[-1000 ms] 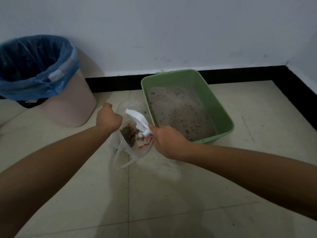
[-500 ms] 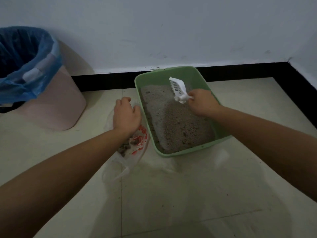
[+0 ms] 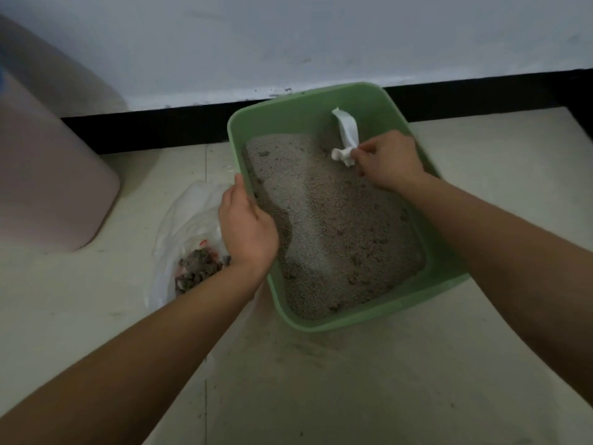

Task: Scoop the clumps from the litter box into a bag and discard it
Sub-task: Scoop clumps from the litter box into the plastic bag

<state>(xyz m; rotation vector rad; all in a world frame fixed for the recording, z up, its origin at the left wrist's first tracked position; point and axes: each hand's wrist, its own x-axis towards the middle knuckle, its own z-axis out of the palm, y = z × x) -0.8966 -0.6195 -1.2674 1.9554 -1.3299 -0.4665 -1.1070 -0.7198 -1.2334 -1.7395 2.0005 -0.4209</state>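
Your left hand (image 3: 247, 226) has let go of the bag (image 3: 186, 213) since half a second ago and has crossed to the box (image 3: 288, 120), where it now grips the nine-o'clock rim, thumb along the edge and the other fingers curled down inside the wall. Your right hand (image 3: 388, 162) has carried the scoop (image 3: 348, 130) from mid-box toward the one-o'clock corner. There its fingers (image 3: 365, 152) pinch the handle end, and the white blade points up and away, toward the far wall of the box. You cannot tell from this view whether the blade touches the litter (image 3: 337, 239) or hangs just above it. The litter fills the box floor in a grey, uneven bed, darker along the nine-o'clock side. The bag lies slumped on the floor (image 3: 353, 380) just beside the box at its eight o'clock, partly under your left wrist, with dark clumps (image 3: 200, 268) showing through the clear plastic and a trace of red print above them. At the box's ten o'clock, well apart, the pink bin (image 3: 48, 175) stands against the wall (image 3: 288, 36), cut off by the left edge of the view.
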